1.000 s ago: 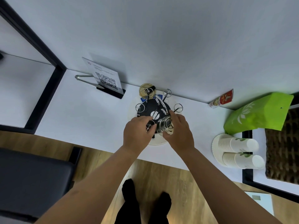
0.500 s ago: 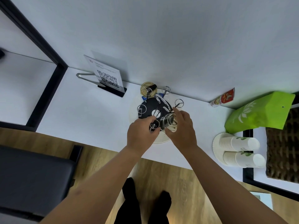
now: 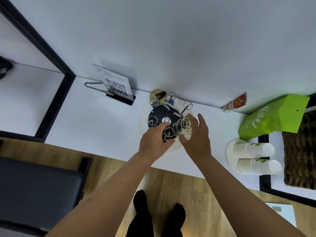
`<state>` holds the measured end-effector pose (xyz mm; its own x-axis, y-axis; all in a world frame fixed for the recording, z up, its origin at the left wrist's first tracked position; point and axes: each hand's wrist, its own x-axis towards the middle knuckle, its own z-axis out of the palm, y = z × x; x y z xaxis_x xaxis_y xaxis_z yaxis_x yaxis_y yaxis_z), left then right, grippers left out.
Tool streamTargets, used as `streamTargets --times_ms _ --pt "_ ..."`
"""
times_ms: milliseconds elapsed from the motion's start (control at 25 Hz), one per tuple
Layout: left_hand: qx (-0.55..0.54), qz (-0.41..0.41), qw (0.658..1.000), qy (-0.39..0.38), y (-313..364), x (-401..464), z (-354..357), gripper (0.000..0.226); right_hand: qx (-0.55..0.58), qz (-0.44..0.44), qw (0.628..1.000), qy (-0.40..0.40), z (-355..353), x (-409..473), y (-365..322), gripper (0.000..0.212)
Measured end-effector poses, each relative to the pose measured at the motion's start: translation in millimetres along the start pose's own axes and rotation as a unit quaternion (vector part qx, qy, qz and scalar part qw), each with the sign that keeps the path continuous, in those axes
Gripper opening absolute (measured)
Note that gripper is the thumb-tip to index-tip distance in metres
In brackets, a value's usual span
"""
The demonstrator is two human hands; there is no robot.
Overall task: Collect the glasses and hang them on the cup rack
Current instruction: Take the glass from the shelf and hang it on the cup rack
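The cup rack point(image 3: 158, 117) has a black round base and wire arms ending in loops, and it stands on a white round tray point(image 3: 142, 120) on the white counter. A clear glass point(image 3: 182, 127) hangs tilted, mouth down, on the rack's near right arm. My right hand point(image 3: 196, 139) is just right of the glass with its fingers spread, and holds nothing. My left hand point(image 3: 154, 140) reaches in from the left, its fingers and thumb curled round a near arm of the rack. A yellowish round glass point(image 3: 156, 95) sits at the rack's far side.
A QR-code sign point(image 3: 114, 85) and metal tongs point(image 3: 93, 83) stand back left. Paper cup stacks point(image 3: 253, 149) lie on a plate at right, behind them a green bag point(image 3: 273, 118), a red sachet point(image 3: 236, 103) and a wicker basket point(image 3: 301, 151). A dark chair point(image 3: 34, 189) is at lower left.
My right hand has let go of the glass and opened, drawing slightly right. The glass now hangs on the rack arm. My left hand has stayed on the rack.
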<state>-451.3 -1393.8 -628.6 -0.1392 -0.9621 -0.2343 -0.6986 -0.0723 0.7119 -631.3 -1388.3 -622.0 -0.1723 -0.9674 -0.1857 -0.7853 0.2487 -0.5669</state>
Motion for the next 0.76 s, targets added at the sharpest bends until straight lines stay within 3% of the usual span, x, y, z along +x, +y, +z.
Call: streamTargets --times_ms 560,760 --pt "0.030 -0.016 0.999 -0.006 -7 -18 -28 0.070 0.000 -0.040 0.999 0.012 -18 -44 0 0.081" --pt "0.025 -0.003 1.000 0.016 25 -47 -45 0.065 0.006 -0.089 0.996 -0.012 -52 -58 -4 0.082"
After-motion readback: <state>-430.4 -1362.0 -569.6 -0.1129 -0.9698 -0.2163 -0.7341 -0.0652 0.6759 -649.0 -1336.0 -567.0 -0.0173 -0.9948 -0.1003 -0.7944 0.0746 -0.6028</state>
